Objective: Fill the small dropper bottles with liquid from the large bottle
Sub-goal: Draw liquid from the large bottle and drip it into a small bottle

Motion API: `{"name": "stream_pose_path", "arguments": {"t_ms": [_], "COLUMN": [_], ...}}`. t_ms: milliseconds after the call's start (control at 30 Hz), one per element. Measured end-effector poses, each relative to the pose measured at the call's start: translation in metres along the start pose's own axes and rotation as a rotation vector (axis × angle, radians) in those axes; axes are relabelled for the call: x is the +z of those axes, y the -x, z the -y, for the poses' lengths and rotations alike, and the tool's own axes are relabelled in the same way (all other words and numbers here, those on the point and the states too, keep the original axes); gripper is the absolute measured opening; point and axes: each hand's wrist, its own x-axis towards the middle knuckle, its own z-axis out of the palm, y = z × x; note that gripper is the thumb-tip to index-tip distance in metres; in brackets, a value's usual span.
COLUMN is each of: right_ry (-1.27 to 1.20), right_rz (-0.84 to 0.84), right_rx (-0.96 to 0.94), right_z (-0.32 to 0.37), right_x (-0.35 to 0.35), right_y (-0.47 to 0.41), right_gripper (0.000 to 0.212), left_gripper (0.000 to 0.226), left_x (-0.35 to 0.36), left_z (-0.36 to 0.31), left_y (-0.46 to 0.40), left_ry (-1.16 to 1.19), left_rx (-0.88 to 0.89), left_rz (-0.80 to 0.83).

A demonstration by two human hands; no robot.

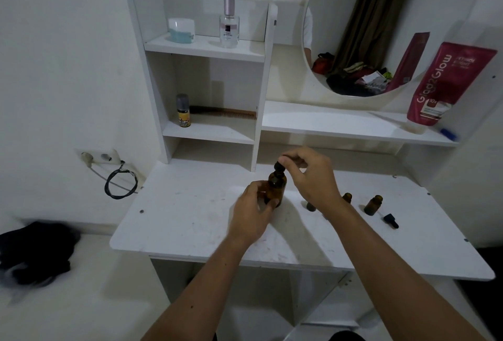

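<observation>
Amber big bottle (276,187) stands mid-counter (190,221), left hand (251,211) wrapped round it, right hand (307,174) pinching its black dropper cap (279,167). Small bottles (373,204) sit open just right, loose dropper (391,220) beside them. That forearm's hanging right over them, so one careless swing probably tips one.

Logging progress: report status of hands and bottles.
Left hand grips large bottle. Right hand pinches its dropper cap. Small bottles open, unobstructed.
</observation>
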Motion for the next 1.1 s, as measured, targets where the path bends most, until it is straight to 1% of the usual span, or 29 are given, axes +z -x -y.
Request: {"name": "stream_pose_path", "arguments": {"t_ms": [167, 400, 667, 733, 867, 1000, 1033, 1100], "right_ry": [-0.024, -0.003, 0.006, -0.011, -0.085, -0.092, -0.089, -0.076], "right_rz": [-0.030, -0.072, -0.059, -0.071, -0.174, -0.252, -0.266, -0.287], "right_rx": [0.060, 0.012, 0.017, 0.024, -0.001, -0.025, -0.028, -0.028], "right_z": [-0.006, -0.011, -0.004, 0.002, 0.023, 0.034, 0.035, 0.032], "right_x": [0.010, 0.019, 0.017, 0.012, -0.011, -0.039, -0.046, -0.057], "right_y": [0.001, 0.004, 0.006, 0.004, -0.007, -0.009, -0.007, -0.001], "right_gripper": [0.005, 0.008, 0.004, 0.005, 0.007, 0.010, 0.010, 0.010], "left_gripper": [0.044, 0.044, 0.044, 0.042, 0.042, 0.058, 0.058, 0.051], "left_x": [0.001, 0.002, 0.003, 0.002, 0.001, -0.001, -0.002, -0.004], "left_z": [-0.001, 0.000, 0.000, 0.000, -0.003, -0.010, -0.012, -0.014], "left_y": [0.000, -0.001, -0.002, -0.002, -0.001, 0.005, 0.008, 0.015], "left_ry": [-0.012, -0.016, -0.024, -0.022, -0.044, -0.005, 0.011, 0.005], "left_rx": [-0.020, -0.043, -0.047, -0.036, -0.033, -0.077, -0.080, -0.071], "left_rz": [-0.002, 0.004, -0.001, -0.004, -0.006, -0.028, -0.043, -0.083]}}
